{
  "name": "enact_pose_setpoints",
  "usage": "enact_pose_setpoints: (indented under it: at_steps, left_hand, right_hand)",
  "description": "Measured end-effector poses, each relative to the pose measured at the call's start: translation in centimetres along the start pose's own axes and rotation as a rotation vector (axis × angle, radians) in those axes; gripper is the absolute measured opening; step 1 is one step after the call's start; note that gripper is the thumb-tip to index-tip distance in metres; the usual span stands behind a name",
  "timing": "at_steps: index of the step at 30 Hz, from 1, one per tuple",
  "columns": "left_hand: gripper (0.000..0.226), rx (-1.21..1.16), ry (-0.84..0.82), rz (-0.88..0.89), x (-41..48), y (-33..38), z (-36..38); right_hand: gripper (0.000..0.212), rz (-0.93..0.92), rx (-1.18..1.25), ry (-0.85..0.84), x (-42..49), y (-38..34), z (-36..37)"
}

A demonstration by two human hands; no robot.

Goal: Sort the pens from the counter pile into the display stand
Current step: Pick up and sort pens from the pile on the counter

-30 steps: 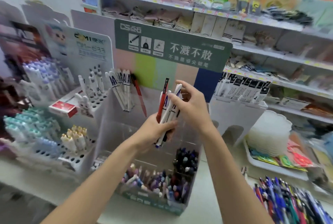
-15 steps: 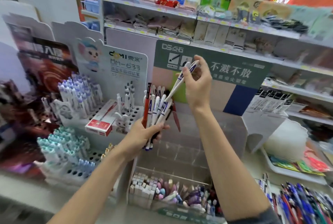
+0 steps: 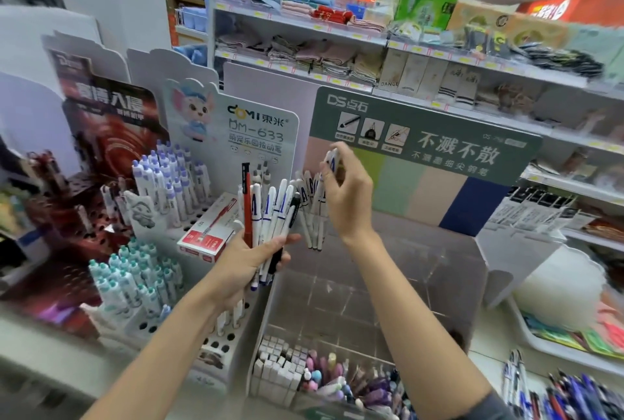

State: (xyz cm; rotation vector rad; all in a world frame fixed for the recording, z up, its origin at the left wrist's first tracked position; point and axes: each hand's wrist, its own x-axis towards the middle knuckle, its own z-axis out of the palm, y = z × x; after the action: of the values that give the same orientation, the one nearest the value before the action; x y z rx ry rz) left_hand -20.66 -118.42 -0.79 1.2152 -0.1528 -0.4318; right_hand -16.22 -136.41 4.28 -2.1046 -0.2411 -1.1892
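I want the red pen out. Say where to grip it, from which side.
Pinch the red pen by its upper barrel, coming from above: it stands upright in the left hand, its top clear of the white pens beside it, lower end buried in the fist.

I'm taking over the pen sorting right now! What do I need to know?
The left hand grips a bunch of pens: mostly white, one red, one black.
The right hand pinches one white pen above the stand.
Done: a few standing pens are already in the stand.
Left: slot in this pen, then the bunch, then the pile on the counter.
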Motion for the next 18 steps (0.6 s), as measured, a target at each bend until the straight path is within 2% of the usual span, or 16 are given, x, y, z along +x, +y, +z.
enact_pose_setpoints:
  at_steps: [5, 8, 11, 13, 14, 16, 18]
  left_hand:
    - [0.035, -0.023, -0.012, 0.017, 0.1, 0.4, -0.2]
    - [0.034, 0.009, -0.016, 0.033, 0.2, 0.5, -0.2]
    - [0.033, 0.024, -0.022, 0.046, 0.3, 0.7, 0.0]
    - [0.035, 0.031, -0.021, 0.057, 0.4, 0.8, 0.3]
    - [0.036, 0.026, -0.028, 0.064, 0.4, 0.9, 0.5]
    - [0.040, 0.036, -0.056, 0.080, 0.7, 0.9, 0.8]
    - [0.040, 0.073, -0.081, 0.080, 1.0, 0.9, 1.4]
  right_hand:
    - [0.044, 0.021, -0.055, -0.143, -2.8, 0.6, 1.6]
    - [0.038, -0.031, -0.149, -0.179, -3.5, 1.0, 2.0]
    - [0.044, 0.006, -0.219, -0.152, -3.1, 0.7, 1.8]
    - [0.044, 0.083, -0.060, -0.117, -2.4, -0.2, 0.5]
    - [0.045, 0.148, 0.057, -0.166, -1.9, -0.7, -0.3]
    - [0.048, 0.329, 0.304, -0.387, -1.0, -1.8, -1.6]
    - [0.049, 0.399, 0.429, -0.508, -0.6, -2.0, -2.1]
